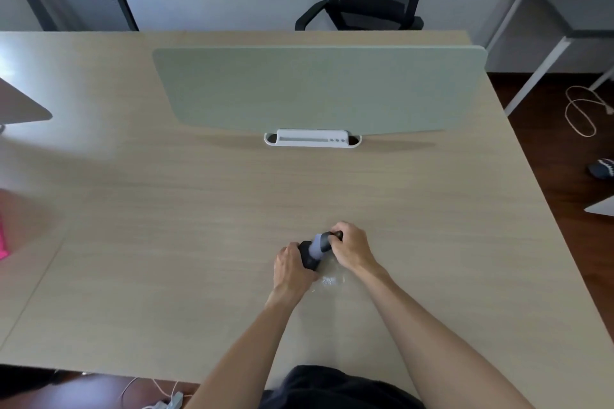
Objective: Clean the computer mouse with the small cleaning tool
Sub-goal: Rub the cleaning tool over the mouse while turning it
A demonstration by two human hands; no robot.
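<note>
Two bare hands meet over a wide desk (pixel 166 242), close to its near edge, where the work sits within easy reach and directly below the head camera. Behind them a green divider (pixel 315 90) stands upright in a white clip (pixel 312 138), well apart from the work. The left hand (pixel 291 267) is closed around the dark mouse (pixel 307 256), probably to pin it to the desk so that it cannot slide under pressure. The right hand (pixel 350 251) is closed on the dark handle of the tool (pixel 320 244), whose pale blue-grey head lies across the top of the mouse; the short grip likely gives control for rubbing. Just beside the mouse, toward the person, lies a faint clear wrapper (pixel 330 279), too blurred to identify with certainty.
</note>
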